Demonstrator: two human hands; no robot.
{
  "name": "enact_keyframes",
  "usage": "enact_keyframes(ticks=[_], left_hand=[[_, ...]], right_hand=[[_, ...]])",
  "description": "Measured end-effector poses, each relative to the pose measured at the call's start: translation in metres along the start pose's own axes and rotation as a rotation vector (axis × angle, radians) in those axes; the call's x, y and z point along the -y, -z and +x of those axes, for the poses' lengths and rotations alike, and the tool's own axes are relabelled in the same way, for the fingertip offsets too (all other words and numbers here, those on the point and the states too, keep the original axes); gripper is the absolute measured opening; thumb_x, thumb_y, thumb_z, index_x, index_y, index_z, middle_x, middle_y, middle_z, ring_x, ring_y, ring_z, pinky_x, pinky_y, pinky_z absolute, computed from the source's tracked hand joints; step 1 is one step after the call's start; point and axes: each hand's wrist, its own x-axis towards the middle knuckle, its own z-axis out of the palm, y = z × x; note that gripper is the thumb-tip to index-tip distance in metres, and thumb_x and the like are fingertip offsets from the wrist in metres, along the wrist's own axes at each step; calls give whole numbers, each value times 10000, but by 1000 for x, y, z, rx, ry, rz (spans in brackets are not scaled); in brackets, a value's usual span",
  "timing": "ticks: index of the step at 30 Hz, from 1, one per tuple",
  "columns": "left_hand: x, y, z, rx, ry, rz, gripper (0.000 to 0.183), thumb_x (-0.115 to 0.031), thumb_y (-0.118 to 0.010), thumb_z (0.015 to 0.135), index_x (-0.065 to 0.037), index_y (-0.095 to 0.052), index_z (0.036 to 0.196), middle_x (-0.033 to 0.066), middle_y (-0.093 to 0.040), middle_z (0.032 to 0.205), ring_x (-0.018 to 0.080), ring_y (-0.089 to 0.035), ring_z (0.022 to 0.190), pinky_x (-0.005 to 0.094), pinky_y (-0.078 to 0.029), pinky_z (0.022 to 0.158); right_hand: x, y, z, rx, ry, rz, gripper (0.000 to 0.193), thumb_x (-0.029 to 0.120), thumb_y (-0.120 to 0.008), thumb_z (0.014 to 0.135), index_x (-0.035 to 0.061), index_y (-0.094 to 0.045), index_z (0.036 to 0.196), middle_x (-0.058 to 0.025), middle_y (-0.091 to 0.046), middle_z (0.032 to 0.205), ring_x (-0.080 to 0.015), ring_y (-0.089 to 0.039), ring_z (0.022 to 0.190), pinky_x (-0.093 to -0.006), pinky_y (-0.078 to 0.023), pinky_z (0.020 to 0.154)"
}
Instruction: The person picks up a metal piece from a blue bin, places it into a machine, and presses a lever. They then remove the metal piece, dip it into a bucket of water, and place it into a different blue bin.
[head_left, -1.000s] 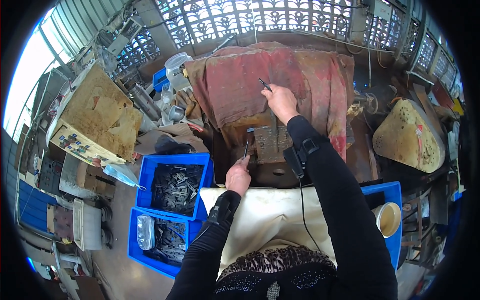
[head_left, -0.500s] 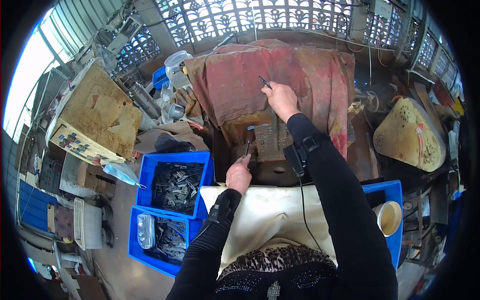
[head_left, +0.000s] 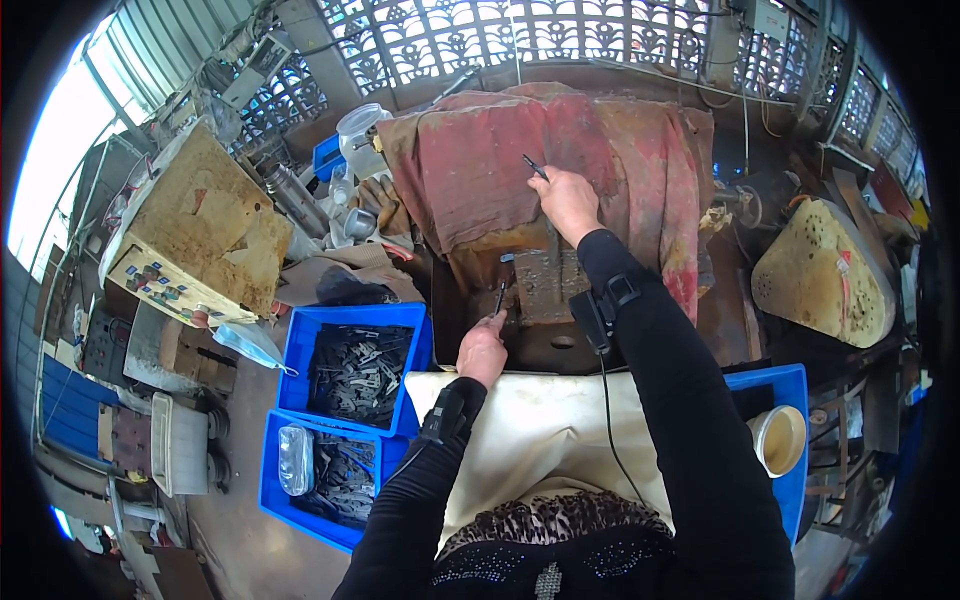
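Observation:
My left hand (head_left: pixel 482 354) is closed on a narrow dark metal piece (head_left: pixel 501 297), which points away from me in front of the machine's metal block (head_left: pixel 548 287). Farther forward and to the right, my right hand (head_left: pixel 570 203) pinches another slim dark piece (head_left: pixel 535 166) just over the red cloth (head_left: pixel 500 150) draped on the machine. The exact kind of either piece is too small to make out. A blue bin (head_left: pixel 425 345) full of dark flat metal parts (head_left: pixel 362 375) stands left of my left hand.
A second blue bin (head_left: pixel 268 465) holds similar parts and a clear plastic box (head_left: pixel 295 460). To the right, another blue bin (head_left: pixel 785 375) holds a cream tub (head_left: pixel 778 440). A stained control box (head_left: pixel 200 220) stands at left, a perforated guard (head_left: pixel 825 275) at right. A pale sheet (head_left: pixel 560 420) covers my lap.
The whole view has shifted slightly to the right. Both hands keep their holds on the dark pieces and stay in nearly the same places.

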Motion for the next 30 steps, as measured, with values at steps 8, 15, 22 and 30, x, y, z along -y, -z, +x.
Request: enact_keyframes(ticks=[8, 15, 22, 30], left_hand=[[6, 0, -3, -50, -33, 31, 497, 31, -564, 776, -112, -610, 1250, 161, -616, 1201, 342, -596, 1072, 378, -491, 913], [4, -1, -6, -60, -48, 1, 495, 28, -565, 766, -100, -612, 1242, 169, -628, 1152, 360, -605, 1008, 399, -499, 881], [35, -15, 12, -178, -4, -452, 457, 72, -594, 707, -31, -644, 1149, 212, -637, 1068, 380, -606, 999, 416, -500, 866], [16, -12, 35, -364, -347, -75, 461, 93, -569, 739, -14, -637, 1182, 207, -654, 1026, 353, -638, 883, 379, -525, 787]], right_hand=[[8, -2, -2, -18, -4, -12, 288, 353, -585, 898, 85, -657, 972, -182, -672, 891, -384, -632, 891, -492, -488, 755], [-1, 8, -12, 48, -20, 47, 296, 362, -591, 898, 95, -659, 1006, -193, -663, 919, -407, -614, 917, -483, -471, 759], [10, 37, -102, 12, 45, 414, 261, 290, -626, 913, 47, -651, 1003, -143, -638, 787, -203, -604, 700, -329, -472, 677], [6, 59, -239, 147, -41, 563, 178, 143, -645, 903, -1, -643, 1007, -80, -653, 790, -92, -558, 706, -255, -467, 664]])
